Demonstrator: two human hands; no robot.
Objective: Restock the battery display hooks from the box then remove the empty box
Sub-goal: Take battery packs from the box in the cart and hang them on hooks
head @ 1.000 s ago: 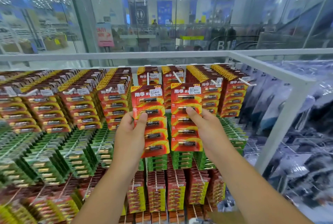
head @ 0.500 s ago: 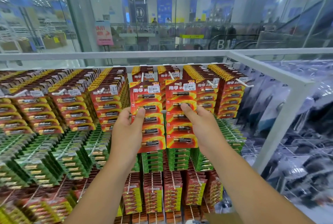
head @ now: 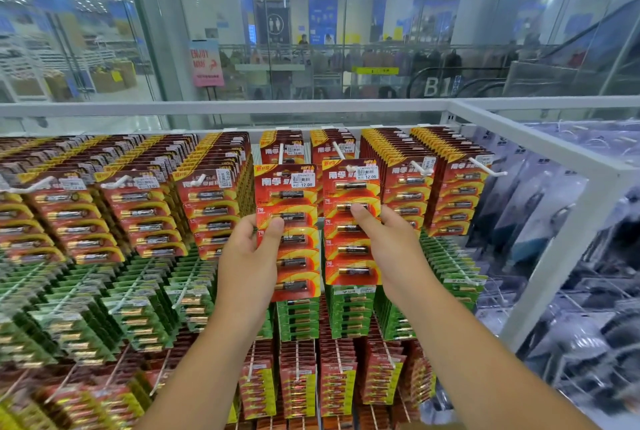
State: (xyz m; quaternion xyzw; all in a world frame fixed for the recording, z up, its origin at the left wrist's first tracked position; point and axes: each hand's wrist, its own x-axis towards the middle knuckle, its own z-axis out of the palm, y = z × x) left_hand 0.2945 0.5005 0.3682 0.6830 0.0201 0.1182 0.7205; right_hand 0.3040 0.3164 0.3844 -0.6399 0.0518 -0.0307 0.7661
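Red card with yellow swirls: that is each battery strip, a tall pack with single cells in a column down the front and a white price sticker at the top corner. I hold one strip in each hand, up in front of the top row of the display. My left hand [head: 247,256] pinches the left strip [head: 287,229] by its left edge, thumb across the front; my right hand [head: 388,242] grips the right strip [head: 351,222] the same way, thumb on a cell. Both sit level with two white hooks [head: 281,149] that carry only a few packs, so I judge these two are about to go on. The neighbouring hooks to left and right look packed full, as do the green packs [head: 138,312] below. I judge the restock well along, but the box is out of view, so I cannot say what remains in it; its removal is still ahead. A white frame [head: 568,159] borders the display.
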